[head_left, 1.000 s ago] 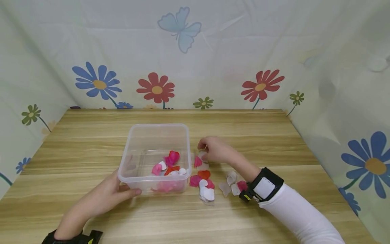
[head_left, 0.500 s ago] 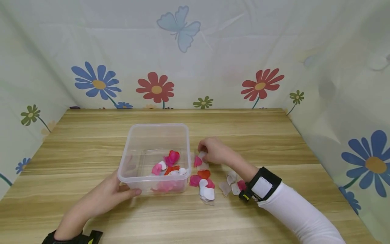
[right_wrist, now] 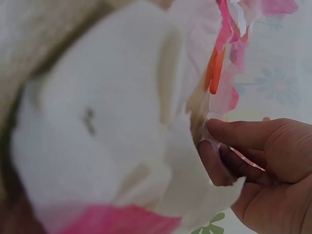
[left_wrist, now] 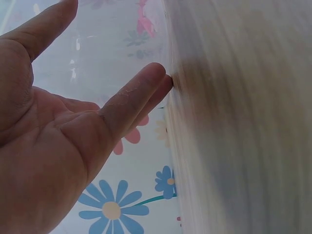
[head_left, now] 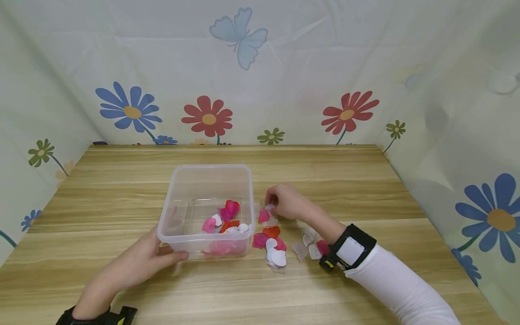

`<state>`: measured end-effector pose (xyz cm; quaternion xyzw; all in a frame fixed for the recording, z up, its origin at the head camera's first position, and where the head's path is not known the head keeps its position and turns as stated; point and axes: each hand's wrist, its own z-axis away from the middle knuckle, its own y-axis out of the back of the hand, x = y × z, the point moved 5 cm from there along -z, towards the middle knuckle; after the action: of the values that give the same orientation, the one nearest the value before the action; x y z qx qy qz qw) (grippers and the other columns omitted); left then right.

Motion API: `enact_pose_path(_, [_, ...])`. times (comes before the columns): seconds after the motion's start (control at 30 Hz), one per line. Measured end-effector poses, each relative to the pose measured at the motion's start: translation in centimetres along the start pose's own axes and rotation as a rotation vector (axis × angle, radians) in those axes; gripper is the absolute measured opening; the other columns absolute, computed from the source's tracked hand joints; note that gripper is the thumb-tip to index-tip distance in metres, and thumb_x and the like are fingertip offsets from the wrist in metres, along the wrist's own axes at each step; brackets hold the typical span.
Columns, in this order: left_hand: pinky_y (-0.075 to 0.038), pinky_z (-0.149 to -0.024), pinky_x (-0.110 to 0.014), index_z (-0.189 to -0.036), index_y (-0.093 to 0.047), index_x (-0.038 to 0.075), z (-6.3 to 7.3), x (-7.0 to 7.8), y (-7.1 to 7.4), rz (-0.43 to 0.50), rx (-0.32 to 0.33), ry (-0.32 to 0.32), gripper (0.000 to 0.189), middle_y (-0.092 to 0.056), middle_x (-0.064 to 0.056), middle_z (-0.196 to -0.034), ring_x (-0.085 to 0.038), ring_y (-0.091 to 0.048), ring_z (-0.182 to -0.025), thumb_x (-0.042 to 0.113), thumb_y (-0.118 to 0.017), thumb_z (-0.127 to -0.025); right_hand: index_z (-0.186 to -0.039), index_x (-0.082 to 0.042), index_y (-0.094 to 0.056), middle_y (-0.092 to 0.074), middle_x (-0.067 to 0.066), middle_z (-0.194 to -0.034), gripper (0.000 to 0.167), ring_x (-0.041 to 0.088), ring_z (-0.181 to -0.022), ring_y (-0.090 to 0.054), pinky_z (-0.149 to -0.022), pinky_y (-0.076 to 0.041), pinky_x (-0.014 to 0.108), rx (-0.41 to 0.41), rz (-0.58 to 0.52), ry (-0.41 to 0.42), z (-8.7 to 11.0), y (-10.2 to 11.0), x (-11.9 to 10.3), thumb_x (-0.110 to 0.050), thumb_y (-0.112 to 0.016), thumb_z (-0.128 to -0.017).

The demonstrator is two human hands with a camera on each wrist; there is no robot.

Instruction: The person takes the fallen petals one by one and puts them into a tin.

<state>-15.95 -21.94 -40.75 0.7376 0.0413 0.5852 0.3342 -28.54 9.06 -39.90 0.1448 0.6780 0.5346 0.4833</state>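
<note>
A clear plastic box point(head_left: 205, 234) stands on the wooden table with pink, red and white petals point(head_left: 227, 221) inside. Against its near left corner rests my left hand point(head_left: 152, 257), thumb along the front wall. In the left wrist view that hand's fingers point(left_wrist: 134, 100) are extended beside the clear wall. Right of the box, my right hand point(head_left: 287, 201) pinches a whitish petal point(head_left: 269, 207) between thumb and fingertips, low over the table. A pink petal point(head_left: 264, 215) lies beside those fingertips. Large blurred white petals point(right_wrist: 107, 107) fill the left of the right wrist view, hiding part of the tabletop.
Loose pink, red and white petals point(head_left: 276, 258) lie close to the box's right side. Another small cluster of white and pink petals point(head_left: 308, 243) sits under the right forearm. A flowered curtain point(head_left: 284, 81) surrounds the table point(head_left: 227, 293) at the back and sides.
My right hand has shifted very slightly right, with the whitish petal at its fingertips. The left hand and the box stay where they were.
</note>
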Motion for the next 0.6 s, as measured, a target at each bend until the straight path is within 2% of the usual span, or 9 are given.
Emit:
enact_pose_path(0.33, [-0.052,-0.098,-0.051,-0.166,-0.003,0.032,0.0,0.1,0.0,-0.014,-0.004,0.02,0.107,-0.033,-0.023,-0.159,-0.041,-0.052,-0.13,0.024,-0.08,-0.092,-0.088,-0.004,-0.074,-0.068,0.001,-0.08,0.009,0.015,-0.075,-0.06,-0.068,-0.054,0.028,0.139,-0.126,0.0,0.4,1.3,-0.1,0.005,-0.077,-0.086])
enact_pose_path(0.6, [-0.053,-0.097,-0.049,-0.165,-0.001,0.036,-0.1,0.1,-0.1,0.017,-0.013,0.028,0.108,-0.027,-0.021,-0.162,-0.043,-0.05,-0.131,0.023,-0.08,-0.093,-0.094,-0.004,-0.076,-0.07,0.001,-0.086,0.008,0.017,-0.082,-0.063,-0.074,-0.057,0.03,0.176,-0.151,-0.013,0.8,2.5,-0.8,0.002,-0.077,-0.089])
